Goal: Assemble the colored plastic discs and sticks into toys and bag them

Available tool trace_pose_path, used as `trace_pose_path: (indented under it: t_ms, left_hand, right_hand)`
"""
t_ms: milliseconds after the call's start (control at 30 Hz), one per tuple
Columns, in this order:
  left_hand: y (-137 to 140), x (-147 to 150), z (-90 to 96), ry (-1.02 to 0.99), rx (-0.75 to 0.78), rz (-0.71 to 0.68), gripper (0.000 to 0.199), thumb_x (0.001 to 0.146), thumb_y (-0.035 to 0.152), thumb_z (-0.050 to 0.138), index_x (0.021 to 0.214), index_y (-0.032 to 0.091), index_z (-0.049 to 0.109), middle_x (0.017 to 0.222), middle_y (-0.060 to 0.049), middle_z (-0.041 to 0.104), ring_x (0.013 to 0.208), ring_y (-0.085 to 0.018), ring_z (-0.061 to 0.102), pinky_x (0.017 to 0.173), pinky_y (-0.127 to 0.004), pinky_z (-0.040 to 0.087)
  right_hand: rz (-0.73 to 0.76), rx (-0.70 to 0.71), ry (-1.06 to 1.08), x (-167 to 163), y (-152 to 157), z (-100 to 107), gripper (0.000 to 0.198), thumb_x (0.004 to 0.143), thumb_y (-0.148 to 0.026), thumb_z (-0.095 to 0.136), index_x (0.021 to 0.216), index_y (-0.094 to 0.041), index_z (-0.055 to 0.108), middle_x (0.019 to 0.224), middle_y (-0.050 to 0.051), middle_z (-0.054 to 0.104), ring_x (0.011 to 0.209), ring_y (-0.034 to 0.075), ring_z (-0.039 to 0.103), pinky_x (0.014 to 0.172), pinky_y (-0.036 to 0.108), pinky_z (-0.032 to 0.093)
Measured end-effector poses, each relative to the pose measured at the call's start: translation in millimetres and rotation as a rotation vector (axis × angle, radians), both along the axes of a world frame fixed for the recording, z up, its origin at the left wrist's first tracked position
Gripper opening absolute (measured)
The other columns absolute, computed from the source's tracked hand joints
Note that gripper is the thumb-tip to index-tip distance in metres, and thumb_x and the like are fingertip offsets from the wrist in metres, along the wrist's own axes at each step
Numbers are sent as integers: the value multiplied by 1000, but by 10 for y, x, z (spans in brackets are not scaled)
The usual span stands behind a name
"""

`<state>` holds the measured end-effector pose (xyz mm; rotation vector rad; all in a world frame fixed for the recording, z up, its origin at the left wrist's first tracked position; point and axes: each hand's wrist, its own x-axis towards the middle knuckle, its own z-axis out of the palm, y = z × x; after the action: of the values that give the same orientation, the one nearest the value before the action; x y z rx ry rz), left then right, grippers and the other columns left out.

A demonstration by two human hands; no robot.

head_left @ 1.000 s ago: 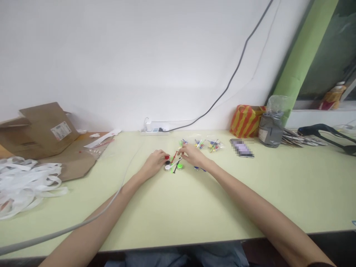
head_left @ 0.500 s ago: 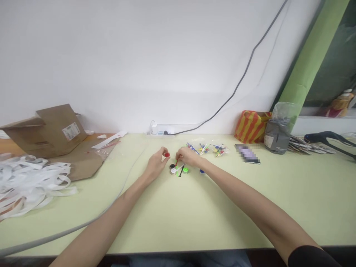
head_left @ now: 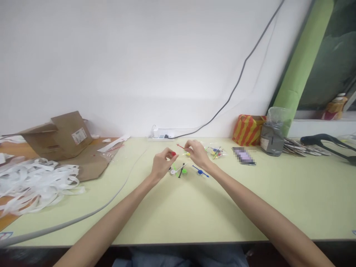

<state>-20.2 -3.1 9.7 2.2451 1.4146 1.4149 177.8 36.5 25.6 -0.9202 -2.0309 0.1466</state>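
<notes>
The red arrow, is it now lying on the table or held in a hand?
Held: the right hand pinches the red arrow, and its pointed end sticks out to the left.

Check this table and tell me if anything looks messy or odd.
The white ribbon on the left lies in a loose, tangled heap; the cardboard box behind it has a flap sticking up. The phone at right is blurred into blocks. The colored plastic pieces in the middle are too small to judge for damage.
</notes>
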Motion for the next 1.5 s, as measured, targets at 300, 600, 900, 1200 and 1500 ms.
trace_pose_path:
  t_ms: [300, 600, 900, 1200, 1500]
  left_hand:
    - [-78, 520, -203, 465, 69, -45, 24, 92, 28, 54, 113, 28, 65, 73, 1, 71, 64, -17, 64, 66, -26, 44]
    - [-142, 414, -189, 368, 112, -46, 19, 94, 39, 56, 95, 22, 66, 72, 0, 71, 63, -15, 61, 71, -28, 44]
    - [-105, 399, -230, 231, 71, -81, 34, 93, 51, 55, 92, 21, 70, 70, -1, 71, 61, -13, 61, 66, -26, 43]
    - [-113, 391, -199, 302, 95, -78, 36, 96, 49, 51, 94, 21, 74, 66, -1, 70, 62, -15, 62, 67, -26, 42]
    - [-135, 406, -199, 233, 77, -103, 38, 96, 50, 50, 90, 21, 75, 57, 0, 65, 57, -13, 58, 61, -24, 40]
  right_hand:
    - [67, -303, 551, 227, -376, -495, 18, 86, -29, 56, 101, -18, 54, 80, 2, 60, 68, 16, 59, 62, 27, 48]
    - [55, -97, 459, 175, -523, -495, 12, 89, -25, 59, 97, -21, 67, 95, 6, 68, 79, 18, 65, 73, 32, 54]
    - [51, 1, 350, 220, -568, -423, 9, 91, -22, 57, 84, -21, 63, 83, 4, 64, 76, 17, 60, 69, 31, 50]
    - [77, 75, 313, 201, -580, -439, 14, 94, -19, 52, 92, -22, 65, 90, 6, 62, 84, 19, 60, 76, 32, 51]
    - [91, 116, 269, 199, -591, -434, 23, 96, -14, 47, 102, -24, 67, 93, 6, 59, 88, 18, 60, 78, 32, 51]
